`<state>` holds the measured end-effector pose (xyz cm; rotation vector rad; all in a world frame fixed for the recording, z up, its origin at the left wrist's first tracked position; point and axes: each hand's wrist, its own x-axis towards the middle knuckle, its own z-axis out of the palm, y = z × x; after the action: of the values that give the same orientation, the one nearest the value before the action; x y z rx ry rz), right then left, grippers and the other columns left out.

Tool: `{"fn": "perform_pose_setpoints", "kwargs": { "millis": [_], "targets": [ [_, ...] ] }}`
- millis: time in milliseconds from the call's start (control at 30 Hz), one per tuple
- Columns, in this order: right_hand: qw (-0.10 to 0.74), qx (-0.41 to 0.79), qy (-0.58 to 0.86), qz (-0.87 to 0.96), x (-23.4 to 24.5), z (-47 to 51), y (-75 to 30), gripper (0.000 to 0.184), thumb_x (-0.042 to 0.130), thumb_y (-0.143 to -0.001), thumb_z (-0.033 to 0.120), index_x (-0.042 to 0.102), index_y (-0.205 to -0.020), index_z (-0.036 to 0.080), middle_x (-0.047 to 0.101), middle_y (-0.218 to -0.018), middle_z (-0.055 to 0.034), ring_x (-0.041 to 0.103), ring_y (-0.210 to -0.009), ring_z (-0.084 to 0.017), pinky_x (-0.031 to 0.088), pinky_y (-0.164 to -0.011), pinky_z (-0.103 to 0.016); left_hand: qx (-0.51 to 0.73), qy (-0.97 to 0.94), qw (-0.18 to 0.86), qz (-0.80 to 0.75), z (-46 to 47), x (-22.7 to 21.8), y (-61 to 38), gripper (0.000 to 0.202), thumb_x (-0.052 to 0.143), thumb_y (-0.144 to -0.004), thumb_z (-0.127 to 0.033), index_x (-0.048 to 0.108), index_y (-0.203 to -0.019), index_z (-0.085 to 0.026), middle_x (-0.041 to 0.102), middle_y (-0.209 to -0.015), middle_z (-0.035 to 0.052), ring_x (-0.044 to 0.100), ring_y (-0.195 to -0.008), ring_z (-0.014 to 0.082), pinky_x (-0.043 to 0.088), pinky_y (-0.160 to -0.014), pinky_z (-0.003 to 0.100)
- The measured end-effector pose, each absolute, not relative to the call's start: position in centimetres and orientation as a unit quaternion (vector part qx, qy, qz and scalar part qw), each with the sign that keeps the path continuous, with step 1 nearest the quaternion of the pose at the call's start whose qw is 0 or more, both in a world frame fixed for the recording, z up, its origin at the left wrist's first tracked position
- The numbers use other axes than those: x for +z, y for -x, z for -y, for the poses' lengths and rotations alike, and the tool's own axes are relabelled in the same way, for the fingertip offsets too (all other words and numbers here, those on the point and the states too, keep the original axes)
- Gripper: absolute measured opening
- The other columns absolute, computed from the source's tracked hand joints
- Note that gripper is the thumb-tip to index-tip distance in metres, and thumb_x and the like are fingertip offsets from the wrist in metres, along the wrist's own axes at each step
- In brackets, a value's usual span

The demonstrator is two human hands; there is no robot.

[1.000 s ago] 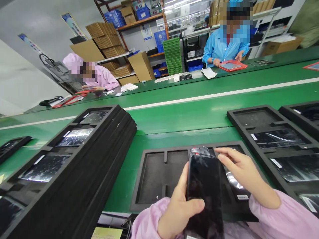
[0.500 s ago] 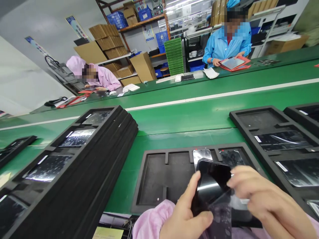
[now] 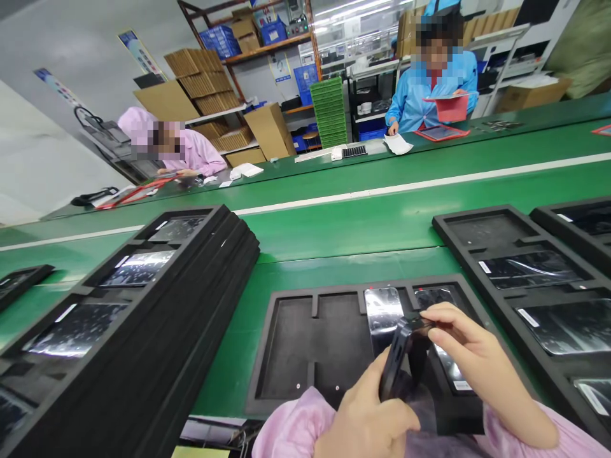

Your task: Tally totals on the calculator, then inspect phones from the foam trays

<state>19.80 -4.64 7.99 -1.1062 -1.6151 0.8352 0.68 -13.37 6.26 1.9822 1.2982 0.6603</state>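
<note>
A black smartphone (image 3: 397, 357) is tilted up on edge, its side turned towards me. My left hand (image 3: 365, 410) is closed round its lower part. At its upper end, my right hand (image 3: 470, 346) pinches with thumb and forefinger; what lies between those fingertips is dark and hard to make out. A clear film (image 3: 422, 407) hangs loosely below, by the left thumb. Under my hands lies a black foam tray (image 3: 291, 343). One glossy screen panel (image 3: 383, 312) rests in it, and another panel (image 3: 451, 366) is partly covered by my right hand.
To the left rises a tall stack of black trays (image 3: 214, 299) with screen panels on top. More panel trays (image 3: 456, 245) stand at right. Beyond the green bench (image 3: 334, 229), a person in pink (image 3: 203, 152) and a person in blue (image 3: 408, 95) sit working.
The phone has turned from screen facing me to edge-on. My right hand has closed to a pinch at its top. The person in blue has lifted a red-backed piece.
</note>
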Motion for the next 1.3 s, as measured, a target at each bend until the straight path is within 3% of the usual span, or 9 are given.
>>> {"fn": "perform_pose_setpoints", "kwargs": {
  "millis": [133,233,400,533,700,867,1000,1133,1300],
  "targets": [
    [0.484,0.350,0.459,0.658,8.0,4.9,-19.9,0.023,0.062,-0.082,0.047,0.070,-0.080,0.025,0.065,-0.077,-0.0017,0.061,-0.062,-0.015,0.053,-0.057,-0.022,0.294,-0.711,0.395,-0.502,13.1,6.9,-0.6,0.024,0.052,-0.081,-0.014,0.074,-0.078,-0.026,0.054,-0.129,0.0097,0.061,-0.099,0.0212,0.048,-0.080,0.028],
    [0.490,0.319,0.449,0.675,9.1,4.8,-20.0,0.023,0.058,-0.086,0.045,0.072,-0.085,0.026,0.063,-0.076,-0.0018,0.060,-0.064,-0.015,0.054,-0.060,-0.024,0.425,-0.578,0.543,-0.436,11.7,7.0,-0.6,0.017,0.064,-0.077,-0.024,0.070,-0.063,-0.019,0.064,-0.089,0.0080,0.059,-0.072,0.0144,0.045,-0.066,0.024],
    [0.483,0.293,0.395,0.725,11.7,4.4,-19.9,0.021,0.054,-0.090,0.035,0.073,-0.093,0.029,0.059,-0.078,-0.0025,0.060,-0.073,-0.016,0.054,-0.067,-0.026,0.537,-0.307,0.732,-0.285,9.3,4.7,-1.2,0.054,0.084,-0.053,-0.042,0.039,-0.041,-0.015,0.045,-0.045,-0.0035,0.036,-0.042,0.0042,0.027,-0.042,0.017],
    [0.459,0.333,0.379,0.731,12.7,4.2,-19.2,0.020,0.056,-0.088,0.035,0.074,-0.087,0.027,0.059,-0.079,-0.0026,0.061,-0.072,-0.015,0.054,-0.065,-0.024,0.542,-0.281,0.741,-0.279,9.4,3.5,-1.8,0.070,0.083,-0.050,-0.051,0.022,-0.044,-0.017,0.042,-0.045,-0.0040,0.037,-0.040,0.0045,0.024,-0.040,0.018],
    [0.443,0.302,0.367,0.760,12.5,4.5,-18.8,0.021,0.051,-0.090,0.027,0.072,-0.089,0.026,0.059,-0.081,-0.0029,0.061,-0.074,-0.014,0.053,-0.064,-0.022,0.544,-0.264,0.744,-0.285,10.1,3.7,-1.6,0.069,0.083,-0.049,-0.052,0.023,-0.046,-0.018,0.041,-0.044,-0.0047,0.040,-0.041,0.0058,0.027,-0.042,0.019],
    [0.458,0.057,0.329,0.824,12.3,5.1,-18.8,0.020,0.051,-0.087,0.012,0.068,-0.093,0.022,0.062,-0.095,-0.0068,0.056,-0.091,-0.020,0.048,-0.080,-0.033,0.557,-0.240,0.730,-0.315,9.4,5.5,-1.1,0.044,0.082,-0.054,-0.036,0.043,-0.047,-0.017,0.049,-0.049,-0.0036,0.039,-0.043,0.0053,0.024,-0.043,0.019],
    [0.341,0.021,0.169,0.925,12.2,5.9,-18.9,0.030,0.037,-0.094,0.009,0.065,-0.102,0.020,0.068,-0.097,-0.0037,0.057,-0.098,-0.020,0.033,-0.103,-0.045,0.589,-0.247,0.637,-0.432,8.3,8.4,-0.8,0.008,0.070,-0.060,-0.022,0.066,-0.066,-0.017,0.065,-0.069,-0.0004,0.055,-0.065,0.0139,0.041,-0.060,0.024],
    [0.278,0.116,0.079,0.950,11.9,5.4,-19.4,0.036,0.031,-0.097,0.011,0.059,-0.115,0.023,0.062,-0.119,-0.0077,0.054,-0.113,-0.017,0.044,-0.098,-0.038,0.590,-0.243,0.591,-0.492,7.7,10.3,-1.2,0.037,0.061,-0.063,-0.018,0.070,-0.098,-0.020,0.069,-0.105,0.0003,0.059,-0.096,0.0202,0.042,-0.084,0.028],
    [0.302,0.082,0.152,0.938,11.2,2.8,-19.9,0.030,0.038,-0.097,0.018,0.066,-0.102,0.026,0.056,-0.124,-0.0097,0.055,-0.111,-0.023,0.053,-0.086,-0.039,0.574,-0.175,0.671,-0.435,7.9,10.3,-1.8,0.066,0.062,-0.066,-0.019,0.050,-0.131,-0.023,0.069,-0.101,0.0021,0.061,-0.074,0.0150,0.044,-0.073,0.029]
  ]
}}
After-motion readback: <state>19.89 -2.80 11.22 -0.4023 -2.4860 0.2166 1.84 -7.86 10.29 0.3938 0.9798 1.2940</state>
